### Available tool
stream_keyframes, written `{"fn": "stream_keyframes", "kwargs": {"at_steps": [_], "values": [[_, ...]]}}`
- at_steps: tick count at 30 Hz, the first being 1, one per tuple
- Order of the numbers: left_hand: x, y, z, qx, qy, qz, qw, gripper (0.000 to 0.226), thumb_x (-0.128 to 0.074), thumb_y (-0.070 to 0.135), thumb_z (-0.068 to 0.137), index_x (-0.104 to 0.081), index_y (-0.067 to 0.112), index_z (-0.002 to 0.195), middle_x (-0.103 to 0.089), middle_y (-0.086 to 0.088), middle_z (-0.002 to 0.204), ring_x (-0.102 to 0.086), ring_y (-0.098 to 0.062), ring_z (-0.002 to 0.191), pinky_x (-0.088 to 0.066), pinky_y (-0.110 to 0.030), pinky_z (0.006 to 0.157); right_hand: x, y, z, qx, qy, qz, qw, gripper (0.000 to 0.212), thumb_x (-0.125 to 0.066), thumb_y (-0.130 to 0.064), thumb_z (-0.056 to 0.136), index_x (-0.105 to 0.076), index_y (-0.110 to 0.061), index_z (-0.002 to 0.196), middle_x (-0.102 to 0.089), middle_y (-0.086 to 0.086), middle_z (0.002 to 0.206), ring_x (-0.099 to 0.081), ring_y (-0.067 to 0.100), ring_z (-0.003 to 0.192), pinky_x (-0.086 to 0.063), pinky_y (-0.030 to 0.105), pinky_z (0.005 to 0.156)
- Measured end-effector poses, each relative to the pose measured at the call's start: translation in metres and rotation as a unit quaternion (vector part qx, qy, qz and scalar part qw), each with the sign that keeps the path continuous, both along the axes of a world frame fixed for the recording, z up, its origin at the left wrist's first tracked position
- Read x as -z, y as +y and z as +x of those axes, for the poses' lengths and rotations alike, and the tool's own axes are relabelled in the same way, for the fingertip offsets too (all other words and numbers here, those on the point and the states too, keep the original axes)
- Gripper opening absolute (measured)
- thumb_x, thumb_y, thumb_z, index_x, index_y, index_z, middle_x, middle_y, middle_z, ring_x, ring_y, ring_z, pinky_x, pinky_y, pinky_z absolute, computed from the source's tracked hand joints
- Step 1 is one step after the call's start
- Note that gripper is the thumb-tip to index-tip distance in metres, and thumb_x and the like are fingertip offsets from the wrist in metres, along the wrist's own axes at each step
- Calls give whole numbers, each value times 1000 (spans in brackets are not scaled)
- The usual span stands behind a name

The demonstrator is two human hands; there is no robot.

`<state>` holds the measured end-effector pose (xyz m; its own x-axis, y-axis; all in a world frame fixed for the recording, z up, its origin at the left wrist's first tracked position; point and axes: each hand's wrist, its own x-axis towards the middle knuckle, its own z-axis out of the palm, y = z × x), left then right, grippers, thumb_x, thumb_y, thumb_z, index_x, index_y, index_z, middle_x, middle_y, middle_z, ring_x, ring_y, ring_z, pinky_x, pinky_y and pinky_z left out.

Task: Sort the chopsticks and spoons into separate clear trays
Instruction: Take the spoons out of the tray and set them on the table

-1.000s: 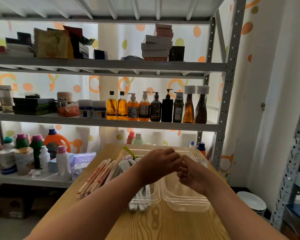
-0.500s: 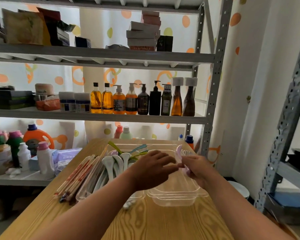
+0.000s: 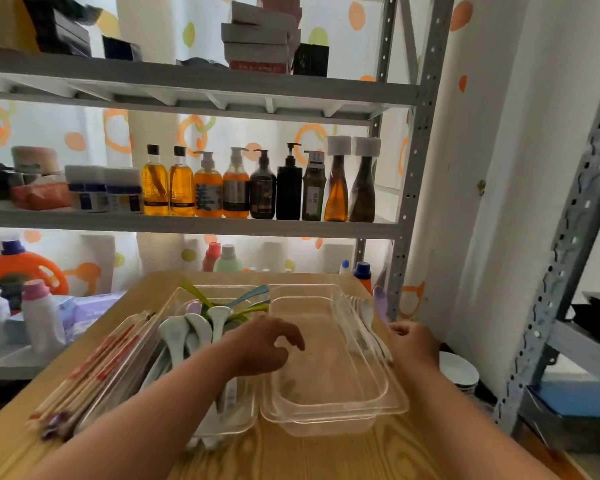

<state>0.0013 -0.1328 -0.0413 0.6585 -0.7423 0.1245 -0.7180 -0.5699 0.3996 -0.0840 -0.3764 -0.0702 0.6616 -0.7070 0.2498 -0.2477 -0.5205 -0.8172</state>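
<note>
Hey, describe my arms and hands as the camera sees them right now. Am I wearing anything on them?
Both arms are bare as far as the picture shows, with no sleeves in view. The left hand and right hand wear no gloves, and no watch or bracelet shows at either wrist. The picture is too blurred to tell whether there are rings.

grey metal shelving (image 3: 201,225) | spotted curtain (image 3: 191,133), backlit | white wall (image 3: 520,168)
</note>
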Motion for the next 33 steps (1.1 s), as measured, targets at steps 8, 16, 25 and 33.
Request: {"fn": "stream_keyframes", "kwargs": {"at_steps": [8, 16, 25, 33], "values": [[5, 5, 7, 4, 82, -66, 994, 41, -50, 6, 83, -66, 42, 93, -54, 18, 117, -46, -8, 118, -35, -32, 108, 25, -7, 33, 20, 57, -24, 998, 31, -48, -9, 91, -65, -7, 117, -64, 14, 120, -55, 32, 114, -42, 32, 91], [0, 6, 3, 17, 64, -74, 995, 35, -49, 3, 85, -67, 33, 94, -57, 25, 98, -50, 10, 97, -33, -5, 82, 36, -10, 43, 26, 81, -60, 995, 34, -46, -7, 88, -65, -6, 116, -60, 19, 117, -54, 36, 108, -42, 33, 90], [0, 9, -3, 8, 62, -62, 996, 36, -49, 4, 84, -71, 29, 97, -54, 28, 95, -49, 11, 94, -33, -12, 87, 35, -8, 33, -59, 74, -69, 993, 25, -65, -32, 84, -71, -19, 105, -71, 6, 96, -63, 26, 93, -51, 36, 81], [-1, 8, -3, -2, 46, -43, 998, 33, -52, 9, 84, -70, 31, 101, -53, 26, 98, -49, 3, 99, -35, -19, 95, 31, -4, 30, -55, 53, -85, 993, 29, -61, -25, 88, -67, -13, 114, -71, 8, 101, -63, 24, 94, -49, 31, 81]]}}
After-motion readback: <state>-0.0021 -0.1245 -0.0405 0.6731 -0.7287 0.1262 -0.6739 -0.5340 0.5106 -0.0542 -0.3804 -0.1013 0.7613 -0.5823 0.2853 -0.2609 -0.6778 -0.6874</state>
